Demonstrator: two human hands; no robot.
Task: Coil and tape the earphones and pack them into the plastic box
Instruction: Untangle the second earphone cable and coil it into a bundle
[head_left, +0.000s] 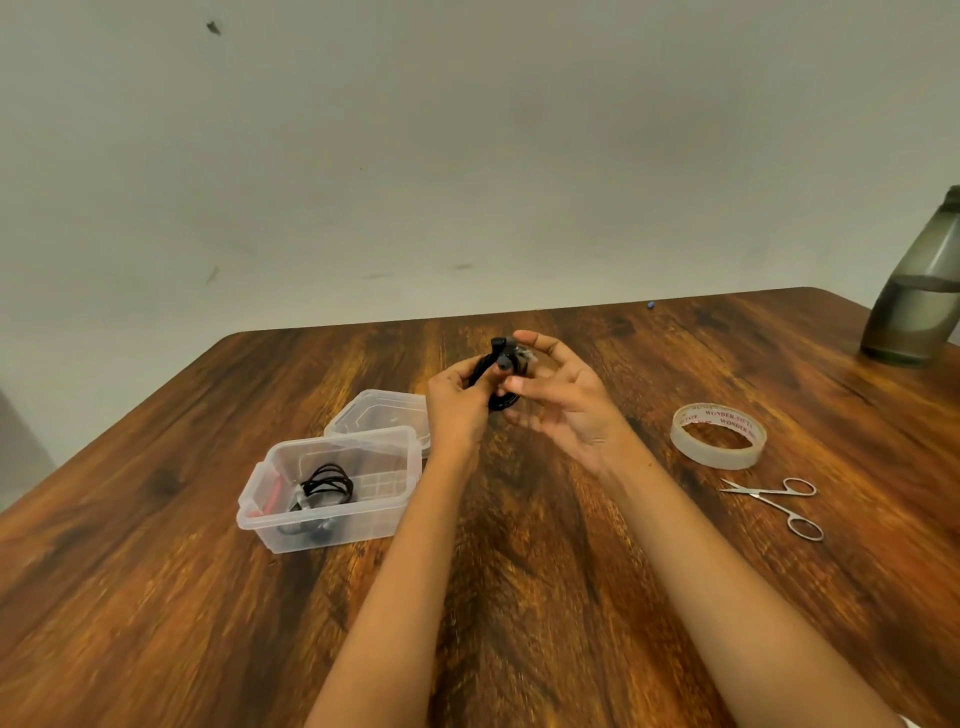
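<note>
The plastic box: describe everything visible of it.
The plastic box is clear, rectangular and open-topped, standing upright on the wooden table at the left. A coiled black earphone bundle lies inside, with something red at the box's left end. Its clear lid lies off, just behind it.

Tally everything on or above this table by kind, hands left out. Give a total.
Plastic box: 1
Box lid: 1
Earphone coils: 2, one held, one boxed
Tape roll: 1
Scissors: 1
Bottle: 1
Total: 7
Blue speck at the far edge: too small to tell, not counted.
</note>
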